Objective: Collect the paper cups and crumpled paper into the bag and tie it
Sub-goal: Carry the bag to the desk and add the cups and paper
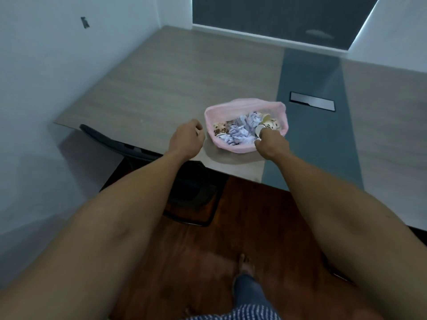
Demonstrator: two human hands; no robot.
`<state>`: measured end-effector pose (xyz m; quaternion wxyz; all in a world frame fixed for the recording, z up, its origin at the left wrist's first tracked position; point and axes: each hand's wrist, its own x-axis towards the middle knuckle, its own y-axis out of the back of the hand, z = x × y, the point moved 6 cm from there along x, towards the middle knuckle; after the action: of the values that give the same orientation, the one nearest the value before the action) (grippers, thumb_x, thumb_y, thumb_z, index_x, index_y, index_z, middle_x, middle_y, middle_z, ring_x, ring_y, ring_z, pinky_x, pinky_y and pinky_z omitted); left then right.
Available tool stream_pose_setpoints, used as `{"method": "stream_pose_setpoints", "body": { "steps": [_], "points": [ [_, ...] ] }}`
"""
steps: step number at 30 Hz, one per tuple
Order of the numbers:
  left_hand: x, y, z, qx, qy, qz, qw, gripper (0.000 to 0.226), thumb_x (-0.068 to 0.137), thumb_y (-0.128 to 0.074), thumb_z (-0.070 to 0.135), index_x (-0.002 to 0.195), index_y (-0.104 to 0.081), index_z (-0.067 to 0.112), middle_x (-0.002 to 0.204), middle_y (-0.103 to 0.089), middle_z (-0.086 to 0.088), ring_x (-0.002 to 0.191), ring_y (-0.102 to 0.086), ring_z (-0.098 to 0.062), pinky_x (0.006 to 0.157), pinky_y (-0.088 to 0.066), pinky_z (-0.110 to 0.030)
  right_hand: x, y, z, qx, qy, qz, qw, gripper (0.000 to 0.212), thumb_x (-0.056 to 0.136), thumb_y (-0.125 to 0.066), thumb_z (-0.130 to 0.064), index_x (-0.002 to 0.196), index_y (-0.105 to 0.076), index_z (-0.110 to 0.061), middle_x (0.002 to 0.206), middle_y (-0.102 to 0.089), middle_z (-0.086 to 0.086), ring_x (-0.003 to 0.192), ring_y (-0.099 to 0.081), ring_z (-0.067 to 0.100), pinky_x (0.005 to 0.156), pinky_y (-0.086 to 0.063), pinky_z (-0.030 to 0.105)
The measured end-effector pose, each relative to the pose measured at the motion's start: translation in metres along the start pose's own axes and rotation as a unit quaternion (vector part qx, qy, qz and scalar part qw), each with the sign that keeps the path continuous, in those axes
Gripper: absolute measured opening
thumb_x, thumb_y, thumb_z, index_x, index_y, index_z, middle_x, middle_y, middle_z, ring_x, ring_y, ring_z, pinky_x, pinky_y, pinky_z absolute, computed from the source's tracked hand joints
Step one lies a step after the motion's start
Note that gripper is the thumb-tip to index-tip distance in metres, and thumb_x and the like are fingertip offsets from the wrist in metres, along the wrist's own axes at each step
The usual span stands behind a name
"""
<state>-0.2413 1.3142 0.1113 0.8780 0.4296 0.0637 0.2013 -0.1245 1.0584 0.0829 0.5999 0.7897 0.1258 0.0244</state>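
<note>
Pink, thin bag [240, 149] near table's [161, 84] front edge — light, floppy, best gathered by its rim; right hand [272, 144] pinches rim, left hand [187, 139] curled, grasp unclear.

The bag [246, 125] sits mid-frame on the table [175, 84], cups [270, 124] and crumpled paper [238, 132] inside it. My left hand [186, 140] is just left of it, my right hand [271, 143] at its lower-right rim. A chair [129, 147] stands lower left.

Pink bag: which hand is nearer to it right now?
Right. The right hand is at the near right rim of the pink bag, fingers on a paper cup inside. The left hand hovers just off its left side, apart.
</note>
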Motion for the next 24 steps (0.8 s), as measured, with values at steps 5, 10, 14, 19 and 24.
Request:
{"method": "stream_pose_setpoints", "body": {
  "steps": [5, 10, 14, 19, 24],
  "points": [
    [0.042, -0.042, 0.021, 0.014, 0.017, -0.015, 1.0, 0.028, 0.09, -0.063, 0.025, 0.117, -0.066, 0.017, 0.119, -0.063, -0.014, 0.108, -0.062, -0.033, 0.093, -0.049, -0.039, 0.053, 0.015, 0.033, 0.029, 0.02, 0.026, 0.999, 0.027, 0.097, -0.054, -0.022, 0.12, -0.061, -0.01, 0.126, -0.06, 0.016, 0.109, -0.059, 0.037, 0.083, -0.045, 0.039],
    [0.08, -0.088, 0.025, 0.012, 0.08, -0.016, 0.997, 0.032, 0.089, -0.066, 0.022, 0.12, -0.067, 0.021, 0.142, -0.037, -0.016, 0.118, -0.058, -0.038, 0.106, -0.044, -0.038, 0.117, 0.013, 0.069, 0.069, 0.048, 0.048, 0.995, 0.032, 0.094, -0.061, -0.012, 0.126, -0.065, -0.013, 0.15, -0.036, 0.019, 0.13, -0.046, 0.04, 0.107, -0.044, 0.045],
    [0.099, -0.119, 0.017, 0.027, 0.142, -0.048, 0.988, 0.044, 0.091, -0.066, 0.027, 0.135, -0.061, 0.026, 0.162, -0.006, -0.018, 0.123, -0.059, -0.039, 0.108, -0.041, -0.036, 0.165, 0.0, 0.092, 0.112, 0.042, 0.025, 0.992, 0.032, 0.093, -0.058, -0.011, 0.122, -0.068, -0.02, 0.155, -0.028, 0.014, 0.142, -0.036, 0.037, 0.114, -0.038, 0.048],
    [0.123, -0.143, 0.002, 0.006, 0.159, -0.041, 0.986, 0.056, 0.091, -0.069, 0.026, 0.145, -0.055, 0.023, 0.161, -0.01, -0.013, 0.121, -0.059, -0.036, 0.108, -0.042, -0.038, 0.206, -0.019, 0.103, 0.161, 0.06, -0.013, 0.985, 0.032, 0.1, -0.056, -0.014, 0.13, -0.067, -0.014, 0.152, -0.04, 0.016, 0.135, -0.048, 0.035, 0.112, -0.037, 0.04],
    [0.142, -0.149, 0.01, 0.023, 0.157, -0.038, 0.987, 0.073, 0.089, -0.068, 0.019, 0.155, -0.038, 0.022, 0.153, -0.033, -0.016, 0.13, -0.05, -0.039, 0.105, -0.044, -0.043, 0.221, -0.008, 0.092, 0.151, 0.077, 0.013, 0.985, 0.045, 0.102, -0.055, -0.014, 0.146, -0.051, -0.012, 0.148, -0.051, 0.013, 0.131, -0.052, 0.034, 0.107, -0.043, 0.045]
  ]
}}
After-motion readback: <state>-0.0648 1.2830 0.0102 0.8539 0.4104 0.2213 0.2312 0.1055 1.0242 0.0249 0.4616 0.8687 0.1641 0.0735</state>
